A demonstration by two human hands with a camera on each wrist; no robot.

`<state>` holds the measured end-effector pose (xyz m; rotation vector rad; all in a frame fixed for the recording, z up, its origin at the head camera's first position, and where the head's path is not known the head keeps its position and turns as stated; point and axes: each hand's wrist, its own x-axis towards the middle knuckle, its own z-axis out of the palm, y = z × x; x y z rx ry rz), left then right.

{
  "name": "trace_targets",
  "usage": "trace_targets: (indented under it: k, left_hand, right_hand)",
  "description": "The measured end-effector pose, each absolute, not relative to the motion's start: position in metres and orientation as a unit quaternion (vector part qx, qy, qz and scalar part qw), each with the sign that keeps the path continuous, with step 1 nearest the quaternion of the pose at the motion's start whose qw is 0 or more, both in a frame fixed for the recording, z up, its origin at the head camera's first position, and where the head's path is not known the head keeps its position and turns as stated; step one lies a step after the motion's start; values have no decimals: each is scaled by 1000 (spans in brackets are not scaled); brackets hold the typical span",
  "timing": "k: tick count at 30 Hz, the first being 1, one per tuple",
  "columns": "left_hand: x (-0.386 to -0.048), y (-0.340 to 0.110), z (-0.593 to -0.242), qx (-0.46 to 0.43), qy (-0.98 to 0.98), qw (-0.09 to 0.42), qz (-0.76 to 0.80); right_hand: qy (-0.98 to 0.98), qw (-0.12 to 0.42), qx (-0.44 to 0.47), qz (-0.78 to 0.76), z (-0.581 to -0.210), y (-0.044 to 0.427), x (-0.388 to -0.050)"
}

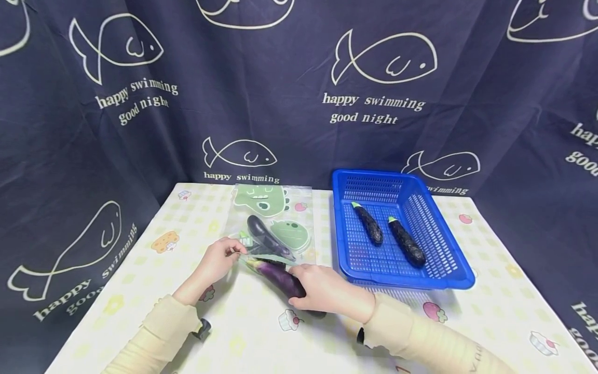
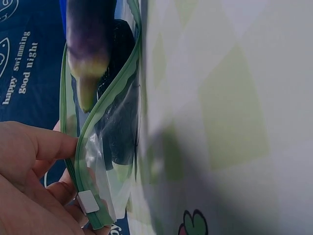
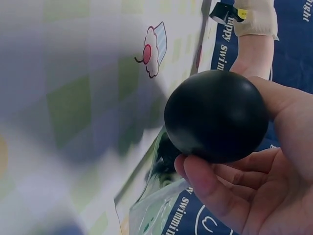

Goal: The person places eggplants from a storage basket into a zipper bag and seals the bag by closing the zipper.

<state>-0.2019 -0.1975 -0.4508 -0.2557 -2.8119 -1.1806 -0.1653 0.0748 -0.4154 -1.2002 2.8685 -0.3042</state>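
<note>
A clear zip bag (image 1: 299, 249) with green dinosaur prints lies on the table, its green-edged mouth toward me. My left hand (image 1: 221, 259) pinches the rim near the white slider (image 2: 88, 201). My right hand (image 1: 324, 291) grips a large purple eggplant (image 1: 280, 278), whose pale stem end points into the parted mouth in the left wrist view. Its round dark end (image 3: 215, 117) faces the right wrist camera. Inside the bag lies a glossy eggplant (image 1: 266, 236). A darker, wrinkled eggplant (image 2: 117, 139) with a green tip shows through the plastic, partly hidden.
At the right stands a blue plastic basket (image 1: 343, 249) with two dark, wrinkled eggplants (image 1: 366, 223) in it. A patterned cloth (image 1: 140, 291) covers the table. Behind hangs a navy curtain (image 1: 299, 104) with fish drawings.
</note>
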Motion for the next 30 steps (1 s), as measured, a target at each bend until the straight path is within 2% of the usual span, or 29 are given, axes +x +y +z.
trace_targets:
  k: [30]
  left_hand:
    - [-204,-197,-449,-100,-921,48,-374]
  right_hand:
    - [930,16,-352,-103,-420,37,-175]
